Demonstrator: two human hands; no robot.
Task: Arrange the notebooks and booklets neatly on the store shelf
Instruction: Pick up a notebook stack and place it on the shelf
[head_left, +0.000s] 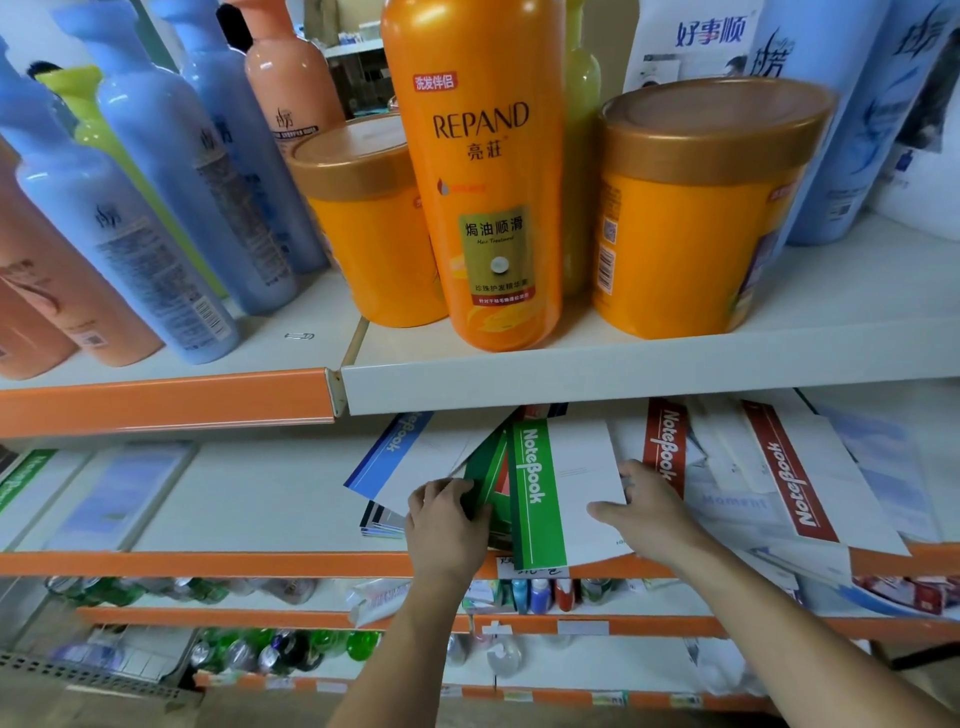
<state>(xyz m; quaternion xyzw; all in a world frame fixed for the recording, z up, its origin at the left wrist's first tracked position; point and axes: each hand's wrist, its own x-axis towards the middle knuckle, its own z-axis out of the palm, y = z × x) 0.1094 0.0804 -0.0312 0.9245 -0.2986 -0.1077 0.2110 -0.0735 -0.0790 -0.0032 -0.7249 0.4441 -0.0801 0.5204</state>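
Store shelf (260, 493), below the orange bottle (483, 182), holds a fanned, untidy pile of notebooks. The left hand (447, 519) grips the dark green notebook (483, 473). At its three o'clock, the right hand (644, 512) pinches the green-striped notebook (566, 467) by the edge. Judged step: gathering. The next move calls for squaring the edges; the red-striped notebook (789, 478), further toward three o'clock, lies askew.

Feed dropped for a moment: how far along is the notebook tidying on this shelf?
Looks done: at the shelf's far left a green-striped notebook and a pale blue booklet lie flat side by side. In hand: the left hand grips dark green booklets, the right hand holds the white notebook with the green band. Left: two red-banded notebooks and a blue-banded one lie askew, overlapping.
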